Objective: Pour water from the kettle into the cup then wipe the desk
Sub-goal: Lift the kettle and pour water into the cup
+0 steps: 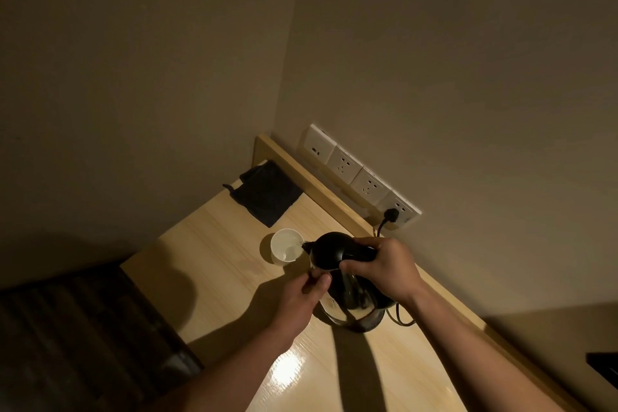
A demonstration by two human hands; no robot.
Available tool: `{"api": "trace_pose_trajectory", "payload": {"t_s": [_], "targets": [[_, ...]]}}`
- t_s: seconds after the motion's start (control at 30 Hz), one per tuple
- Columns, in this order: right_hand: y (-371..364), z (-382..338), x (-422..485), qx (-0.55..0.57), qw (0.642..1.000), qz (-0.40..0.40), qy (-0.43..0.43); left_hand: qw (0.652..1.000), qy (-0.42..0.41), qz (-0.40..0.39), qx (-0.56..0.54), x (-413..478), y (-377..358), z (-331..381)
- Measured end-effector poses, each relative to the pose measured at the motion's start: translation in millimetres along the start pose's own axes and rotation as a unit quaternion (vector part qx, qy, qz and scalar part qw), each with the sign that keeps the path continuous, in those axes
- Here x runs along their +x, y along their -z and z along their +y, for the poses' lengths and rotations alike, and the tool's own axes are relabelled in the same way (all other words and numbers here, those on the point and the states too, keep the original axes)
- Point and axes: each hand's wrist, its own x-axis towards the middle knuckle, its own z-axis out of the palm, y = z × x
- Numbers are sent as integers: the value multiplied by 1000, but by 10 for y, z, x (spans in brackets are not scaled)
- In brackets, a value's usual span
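Note:
A black kettle with a glass body is tilted, its spout over the rim of a white cup on the light wooden desk. Water lies in the cup. My right hand is shut on the kettle's handle from above. My left hand touches the lower glass body with its fingertips, steadying it. A dark cloth lies flat at the desk's far corner, beyond the cup.
The kettle's base sits under the kettle, its cord plugged into a row of white wall sockets. A raised wooden ledge runs along the wall. Dark floor lies left of the desk. A black object shows at the right edge.

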Motion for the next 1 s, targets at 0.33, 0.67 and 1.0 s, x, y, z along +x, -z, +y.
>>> {"api": "trace_pose_trajectory", "payload": {"t_s": [0.33, 0.67, 1.0], "targets": [[-121, 644, -570, 258, 955, 145, -17, 986, -98, 12, 137, 96, -234, 49], [-128, 1182, -688, 291, 937, 191, -20, 979, -110, -13, 172, 170, -617, -83], [-207, 1423, -757, 305, 935, 180, -32, 941, -184, 35, 281, 117, -781, -218]]}}
